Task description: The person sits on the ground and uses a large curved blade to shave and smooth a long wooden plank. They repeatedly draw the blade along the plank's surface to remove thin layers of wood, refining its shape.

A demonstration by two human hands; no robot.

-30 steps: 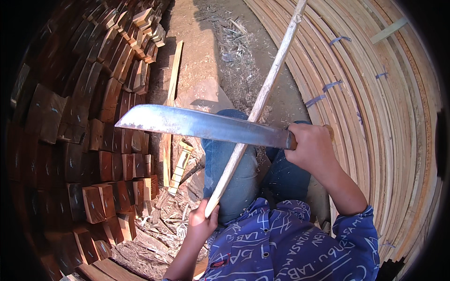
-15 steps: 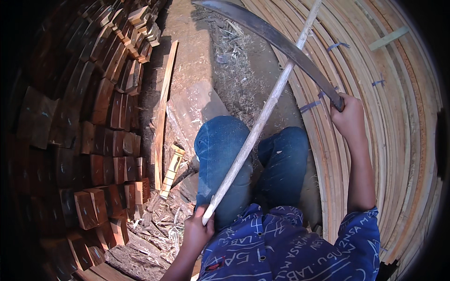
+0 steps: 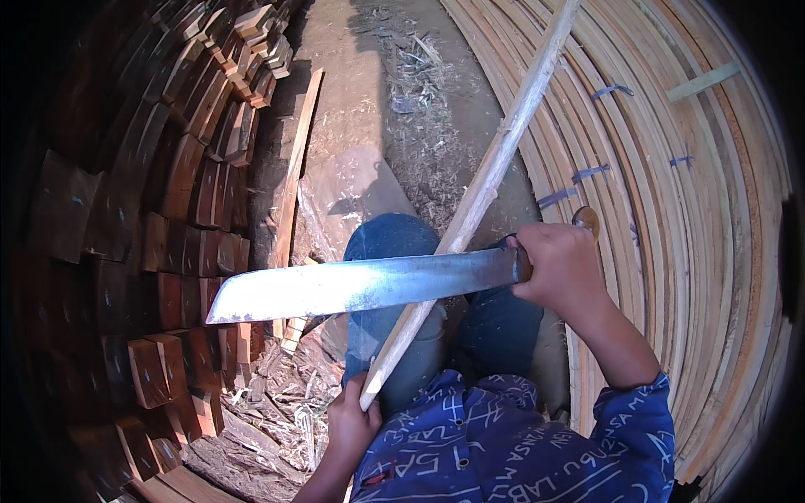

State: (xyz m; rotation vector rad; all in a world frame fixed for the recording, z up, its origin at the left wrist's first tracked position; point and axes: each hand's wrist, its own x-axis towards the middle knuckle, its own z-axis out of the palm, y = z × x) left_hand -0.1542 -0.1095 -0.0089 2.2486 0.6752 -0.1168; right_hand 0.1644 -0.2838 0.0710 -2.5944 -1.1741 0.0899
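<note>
A long pale wooden pole (image 3: 482, 197) runs from my lap up to the far right, slanting over my knees. Its near end, with a light cut face, is gripped by my left hand (image 3: 352, 417). My right hand (image 3: 560, 267) is closed round the handle of a machete (image 3: 369, 283), whose butt pokes out past the fist. The broad shiny blade lies across the pole above my thighs, its tip pointing left. Whether the blade touches the pole I cannot tell.
Stacked brown wood blocks (image 3: 180, 184) form a wall on the left. Long planks (image 3: 696, 251) with blue ties are piled along the right. A narrow board (image 3: 298, 176) lies on the ground beside the stack, near wood shavings and bark scraps (image 3: 285, 411).
The machete has come down and toward me, its blade turning from pointing far ahead to pointing left across the pole. My left hand keeps its hold on the pole's near end.
</note>
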